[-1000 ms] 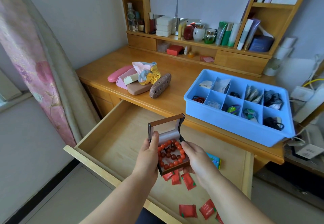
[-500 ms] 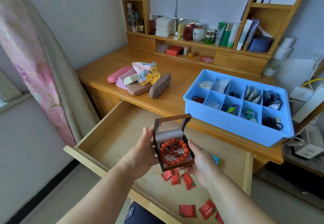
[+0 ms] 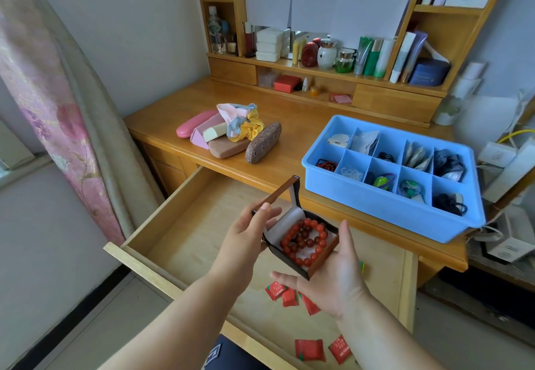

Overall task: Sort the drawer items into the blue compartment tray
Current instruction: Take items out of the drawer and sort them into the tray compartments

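- Both forearms reached out over the open drawer (image 3: pixel 185 242), bare, wrists raised above its floor.
- Right hand (image 3: pixel 333 277) lay palm up, fingers spread and fairly straight, thumb raised beside the box (image 3: pixel 301 242); the box sat tilted on the palm and fingers, carried rather than clasped.
- Left hand (image 3: pixel 246 236) came in from the left, thumb and fingertips pinching the box's hinged lid (image 3: pixel 282 191) near its lower corner; the lid stood open, slanting up and away.
- Inside the box, on a white cushion, lay red beads (image 3: pixel 304 241) in a ring.
- Box was held above the drawer, near the desk's front edge, apart from the blue tray (image 3: pixel 385 210).
- Tray sat on the desk (image 3: pixel 289 109) to the right, most compartments holding small items.
- Red packets (image 3: pixel 285 296) lay scattered on the drawer floor beneath the hands.
- Glasses cases (image 3: pixel 228 146) and a cloth were heaped on the desk at left.
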Tool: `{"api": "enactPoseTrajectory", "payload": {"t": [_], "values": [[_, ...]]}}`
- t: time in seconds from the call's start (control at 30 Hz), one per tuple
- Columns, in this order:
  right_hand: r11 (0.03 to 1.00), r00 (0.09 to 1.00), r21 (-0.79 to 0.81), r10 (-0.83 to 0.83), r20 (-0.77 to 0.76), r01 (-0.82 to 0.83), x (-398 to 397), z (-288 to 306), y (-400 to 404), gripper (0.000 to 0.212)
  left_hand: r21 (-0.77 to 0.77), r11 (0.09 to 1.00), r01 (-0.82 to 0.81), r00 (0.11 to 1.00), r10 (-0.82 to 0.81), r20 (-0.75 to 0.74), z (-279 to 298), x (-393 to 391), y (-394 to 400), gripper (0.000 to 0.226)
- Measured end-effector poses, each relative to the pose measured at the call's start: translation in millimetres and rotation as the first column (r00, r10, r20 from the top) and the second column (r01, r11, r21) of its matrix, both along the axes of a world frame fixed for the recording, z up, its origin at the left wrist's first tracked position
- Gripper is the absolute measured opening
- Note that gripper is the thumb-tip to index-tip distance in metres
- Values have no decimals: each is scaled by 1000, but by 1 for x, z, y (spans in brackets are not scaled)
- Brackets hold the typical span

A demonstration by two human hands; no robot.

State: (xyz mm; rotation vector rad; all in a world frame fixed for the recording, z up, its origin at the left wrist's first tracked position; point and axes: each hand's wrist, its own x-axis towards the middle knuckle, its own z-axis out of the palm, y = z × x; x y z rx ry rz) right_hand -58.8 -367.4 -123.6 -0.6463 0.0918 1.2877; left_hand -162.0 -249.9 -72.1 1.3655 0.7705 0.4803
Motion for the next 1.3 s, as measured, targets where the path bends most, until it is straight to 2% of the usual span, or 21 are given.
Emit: {"api": "enactPoseTrajectory", "payload": {"t": [0.13,0.2,0.3,0.4,0.5,0.63,0.7,0.77,0.9,0.97,1.0,1.03,1.07,1.1,1.13,1.17,1.23,1.3], "values": [[996,988,33,-75,-132,80,-3,-2,-1,85,142,989,31,996,-19,-86,7,2,3,19],[992,972,12,-119,-201,124,-4,-2,0,80,283,956,72,990,-35,-136,12,5,5,15],[981,942,-50,-194,-273,188,-7,-2,6,72,552,826,115,979,-2,-202,12,9,-5,21],[962,936,-122,-266,-232,244,-7,-2,8,66,706,696,133,979,18,-202,9,8,-24,25],[954,942,-157,-283,-182,256,-5,-4,6,62,784,601,155,981,-2,-193,1,4,-38,28],[962,952,-117,-264,-157,247,-2,-4,3,62,822,537,189,979,-36,-202,-12,4,-48,35],[970,964,-64,-239,-117,233,0,-1,3,68,850,473,230,972,-71,-223,-17,6,-53,35],[982,980,-17,-188,-63,188,2,2,1,80,851,473,228,973,-82,-215,-19,8,-55,35],[989,988,27,-145,-58,147,5,3,0,88,792,554,256,967,-139,-216,-20,8,-46,41],[985,983,39,-163,-90,167,5,3,5,80,736,632,241,963,-63,-261,-26,6,-38,54],[983,980,50,-172,-95,178,6,3,8,75,649,724,235,943,-7,-334,-26,5,-35,68],[982,981,57,-176,-79,180,7,4,11,71,490,844,217,915,0,-404,-27,3,-32,78],[984,985,57,-167,-44,170,9,5,15,68,280,944,172,914,-47,-403,-27,3,-29,79],[989,990,49,-143,1,142,11,6,18,64,75,990,122,946,-93,-312,-29,3,-26,68],[993,992,44,-113,54,111,14,7,20,59,-80,994,80,974,-95,-204,-30,3,-22,54],[996,991,38,-89,103,85,17,9,21,54,-164,986,42,990,-63,-124,-30,2,-16,42],[998,979,13,-55,196,53,23,14,25,46,-262,965,-31,999,23,-35,-28,3,0,34],[998,934,-54,-7,357,28,28,17,30,43,-318,945,-69,997,79,17,-25,6,13,33]]}}
